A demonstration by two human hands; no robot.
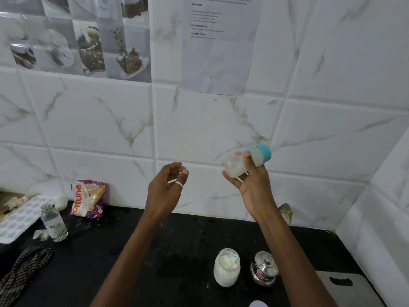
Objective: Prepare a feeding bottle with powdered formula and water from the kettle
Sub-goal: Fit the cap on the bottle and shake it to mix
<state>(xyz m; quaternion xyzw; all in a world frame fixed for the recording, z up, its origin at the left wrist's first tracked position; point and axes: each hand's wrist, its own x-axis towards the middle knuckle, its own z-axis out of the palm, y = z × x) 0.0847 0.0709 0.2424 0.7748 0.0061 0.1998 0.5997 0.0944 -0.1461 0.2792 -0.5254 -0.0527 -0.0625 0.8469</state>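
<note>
My right hand (250,182) grips a clear feeding bottle (241,161) with a turquoise collar, held in the air and tilted almost sideways, teat end pointing up right; it looks motion-blurred, with whitish liquid inside. My left hand (168,185) floats to its left, fingers loosely curled, holding nothing, a white ring on one finger. Below on the black counter stand a glass jar of white powder (226,270) and a small steel lidded kettle-like pot (264,269).
A small clear bottle (54,222), a purple "Fortune" packet (88,198) and a white moulded tray (15,220) sit at the left. A coiled rope (24,267) lies at front left. A grey cutting board (345,286) is at the right. Tiled walls enclose the corner.
</note>
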